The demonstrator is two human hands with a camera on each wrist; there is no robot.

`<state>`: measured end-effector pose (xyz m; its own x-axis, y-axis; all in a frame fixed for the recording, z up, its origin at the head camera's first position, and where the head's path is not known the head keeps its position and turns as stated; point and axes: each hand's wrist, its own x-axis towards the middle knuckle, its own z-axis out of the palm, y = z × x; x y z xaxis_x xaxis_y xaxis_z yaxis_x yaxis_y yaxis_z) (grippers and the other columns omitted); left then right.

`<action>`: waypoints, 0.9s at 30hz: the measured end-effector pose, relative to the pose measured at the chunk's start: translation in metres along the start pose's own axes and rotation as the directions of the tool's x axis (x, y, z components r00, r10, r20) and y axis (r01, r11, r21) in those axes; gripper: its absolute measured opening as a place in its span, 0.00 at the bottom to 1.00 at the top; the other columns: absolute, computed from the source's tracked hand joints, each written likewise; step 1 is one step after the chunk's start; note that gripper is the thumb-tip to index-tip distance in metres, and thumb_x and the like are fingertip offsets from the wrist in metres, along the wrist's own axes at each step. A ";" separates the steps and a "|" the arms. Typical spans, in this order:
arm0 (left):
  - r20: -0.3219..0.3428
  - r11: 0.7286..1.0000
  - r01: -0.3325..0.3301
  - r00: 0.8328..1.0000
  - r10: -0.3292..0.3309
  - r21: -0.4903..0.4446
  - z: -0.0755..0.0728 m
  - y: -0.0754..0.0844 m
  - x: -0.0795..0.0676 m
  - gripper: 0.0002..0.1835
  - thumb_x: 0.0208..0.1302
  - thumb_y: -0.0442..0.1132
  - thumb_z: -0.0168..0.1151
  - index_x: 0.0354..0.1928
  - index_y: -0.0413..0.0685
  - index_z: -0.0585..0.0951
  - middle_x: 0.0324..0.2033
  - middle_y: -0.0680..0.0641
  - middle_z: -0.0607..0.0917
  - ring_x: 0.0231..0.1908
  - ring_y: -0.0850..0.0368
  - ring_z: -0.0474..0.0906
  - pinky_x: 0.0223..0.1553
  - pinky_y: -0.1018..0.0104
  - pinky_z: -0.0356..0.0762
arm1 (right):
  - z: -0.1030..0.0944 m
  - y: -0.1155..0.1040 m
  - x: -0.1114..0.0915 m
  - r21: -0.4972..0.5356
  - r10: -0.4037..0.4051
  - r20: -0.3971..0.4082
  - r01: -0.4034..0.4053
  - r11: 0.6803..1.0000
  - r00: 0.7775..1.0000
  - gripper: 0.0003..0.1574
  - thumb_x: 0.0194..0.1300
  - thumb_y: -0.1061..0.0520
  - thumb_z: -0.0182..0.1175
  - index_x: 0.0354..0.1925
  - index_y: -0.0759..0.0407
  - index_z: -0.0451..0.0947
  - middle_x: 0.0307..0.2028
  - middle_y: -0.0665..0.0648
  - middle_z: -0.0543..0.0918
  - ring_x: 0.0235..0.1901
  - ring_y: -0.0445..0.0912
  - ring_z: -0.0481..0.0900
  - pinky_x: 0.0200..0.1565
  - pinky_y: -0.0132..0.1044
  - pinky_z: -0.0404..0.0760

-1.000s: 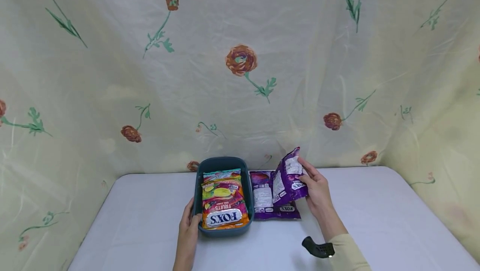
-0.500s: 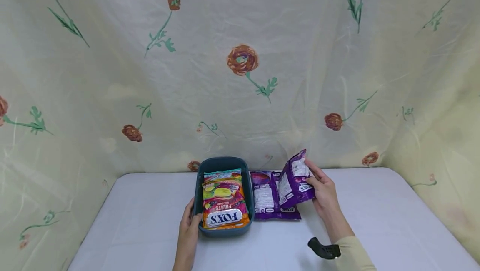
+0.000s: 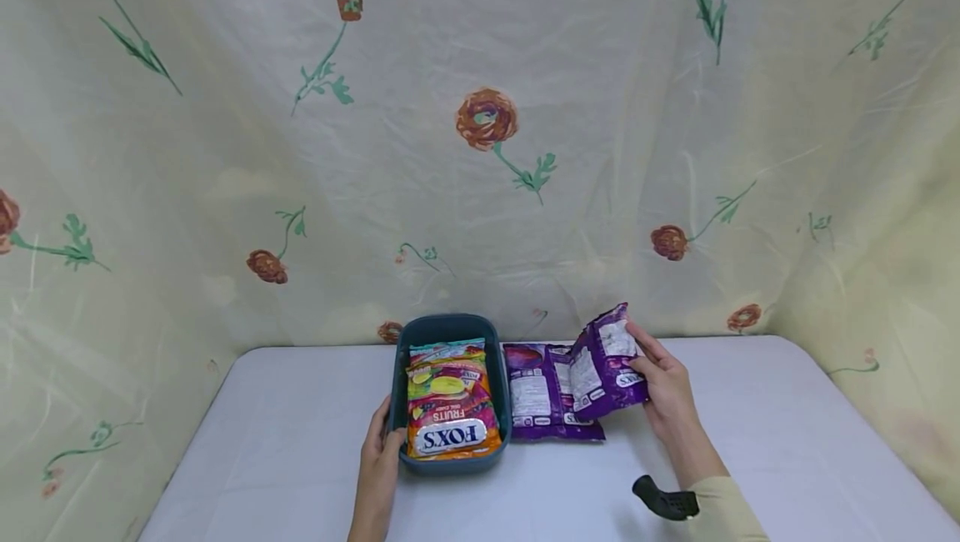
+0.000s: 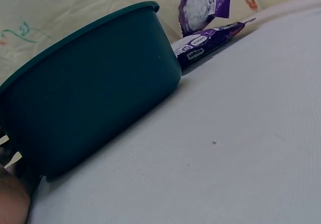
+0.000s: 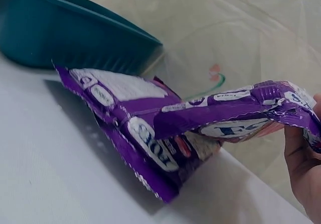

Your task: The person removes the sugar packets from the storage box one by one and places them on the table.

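My right hand [image 3: 666, 388] pinches a purple Fox's candy bag [image 3: 606, 367] by its right edge and holds it tilted above the table. Beneath and left of it, other purple candy bags [image 3: 528, 396] lie flat, partly covered by the raised one. My left hand [image 3: 380, 454] grips the left side of a dark teal basket [image 3: 452, 466], thumb near its front left corner; most of that hand is out of the left wrist view. Inside the basket lie colourful Fox's fruit candy bags [image 3: 450, 409], the top one upside down to me.
Everything stands on a white-covered table [image 3: 285, 434]. A flowered curtain [image 3: 420, 192] hangs close behind the table's back edge and along both sides. A black band [image 3: 666, 500] is near my right wrist.
My right hand has moved to the right with the purple candy bag, uncovering more of the bags lying below. The left hand and basket stay in place.
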<state>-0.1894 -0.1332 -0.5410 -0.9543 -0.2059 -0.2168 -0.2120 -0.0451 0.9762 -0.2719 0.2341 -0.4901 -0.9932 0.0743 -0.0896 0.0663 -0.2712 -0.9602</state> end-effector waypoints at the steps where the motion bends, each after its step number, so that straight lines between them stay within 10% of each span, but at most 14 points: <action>1: 0.001 1.000 -0.002 1.000 0.002 -0.002 0.000 0.000 0.000 0.32 0.68 0.39 0.42 0.74 0.56 0.52 0.74 0.42 0.50 0.73 0.41 0.44 0.71 0.44 0.51 | -0.002 0.000 0.001 -0.007 0.003 -0.003 -0.003 1.000 1.000 0.36 0.65 0.70 0.45 0.70 0.52 0.58 0.73 0.55 0.53 0.66 0.38 0.62 0.51 0.19 0.75; 12: 0.003 1.000 -0.012 1.000 0.012 0.004 0.000 0.001 -0.002 0.31 0.69 0.39 0.42 0.73 0.55 0.52 0.74 0.42 0.50 0.73 0.41 0.43 0.71 0.44 0.50 | -0.021 0.003 0.003 -0.113 0.052 -0.049 -0.057 0.992 0.997 0.38 0.66 0.69 0.44 0.71 0.48 0.56 0.73 0.51 0.51 0.72 0.44 0.51 0.52 0.16 0.70; 18: -0.004 1.000 -0.007 1.000 0.007 0.009 0.000 0.001 -0.002 0.31 0.68 0.39 0.42 0.73 0.55 0.52 0.74 0.42 0.50 0.73 0.41 0.43 0.71 0.44 0.50 | -0.028 0.008 0.004 -0.281 0.080 -0.129 -0.114 0.953 0.988 0.36 0.66 0.66 0.44 0.71 0.48 0.57 0.73 0.51 0.52 0.73 0.46 0.50 0.68 0.31 0.60; 22: -0.005 1.000 -0.005 1.000 0.005 0.011 0.000 0.001 -0.002 0.31 0.69 0.39 0.42 0.73 0.55 0.52 0.74 0.42 0.49 0.73 0.41 0.43 0.71 0.44 0.50 | -0.035 0.015 0.004 -0.422 0.047 -0.152 -0.108 0.900 0.987 0.34 0.68 0.62 0.46 0.71 0.49 0.57 0.73 0.53 0.52 0.71 0.45 0.54 0.70 0.37 0.59; 27: -0.002 1.000 -0.007 1.000 0.007 0.006 0.000 0.000 -0.002 0.32 0.68 0.39 0.42 0.73 0.56 0.53 0.74 0.43 0.49 0.74 0.42 0.43 0.72 0.44 0.50 | -0.043 0.026 0.005 -0.637 -0.077 -0.148 -0.036 0.770 0.986 0.32 0.67 0.59 0.49 0.69 0.53 0.62 0.64 0.66 0.69 0.42 0.29 0.75 0.42 0.19 0.75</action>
<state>-0.1876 -0.1331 -0.5404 -0.9552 -0.2080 -0.2103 -0.2069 -0.0381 0.9776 -0.2706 0.2686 -0.5273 -0.9702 0.2361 -0.0538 0.1475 0.4001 -0.9045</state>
